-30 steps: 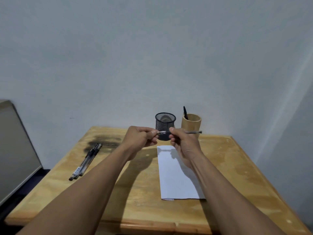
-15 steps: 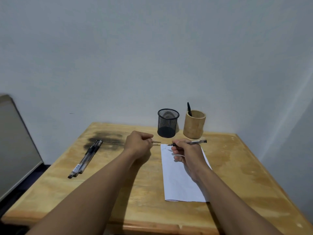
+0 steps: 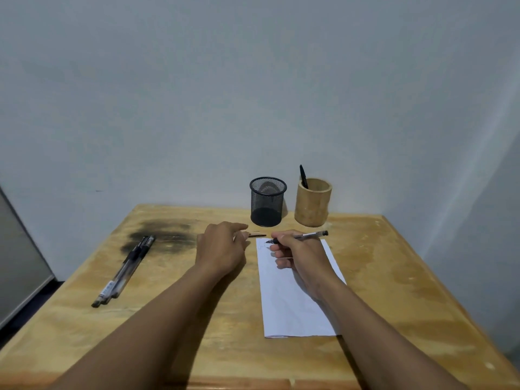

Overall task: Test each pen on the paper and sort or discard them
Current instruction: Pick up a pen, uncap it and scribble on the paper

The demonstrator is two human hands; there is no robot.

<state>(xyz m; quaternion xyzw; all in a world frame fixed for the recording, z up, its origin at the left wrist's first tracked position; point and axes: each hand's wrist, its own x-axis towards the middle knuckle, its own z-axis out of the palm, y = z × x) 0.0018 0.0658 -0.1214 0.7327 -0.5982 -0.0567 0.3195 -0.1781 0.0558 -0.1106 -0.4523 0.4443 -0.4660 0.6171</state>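
Observation:
My right hand grips a clear-barrelled pen, its tip down on the top left corner of the white paper, where a faint scribble shows. My left hand rests on the table left of the paper and pinches the pen's cap, which pokes out to the right. A few more pens lie side by side at the table's left. A black mesh cup and a bamboo cup stand at the back; one black pen sticks out of the bamboo cup.
The wooden table carries a dark smudge near the loose pens. A wall runs close behind and to the right. A grey panel stands off the table's left side.
The cap came off the pen; my hands parted and dropped to the table. My right hand brought the tip onto the paper, and a scribble has appeared there.

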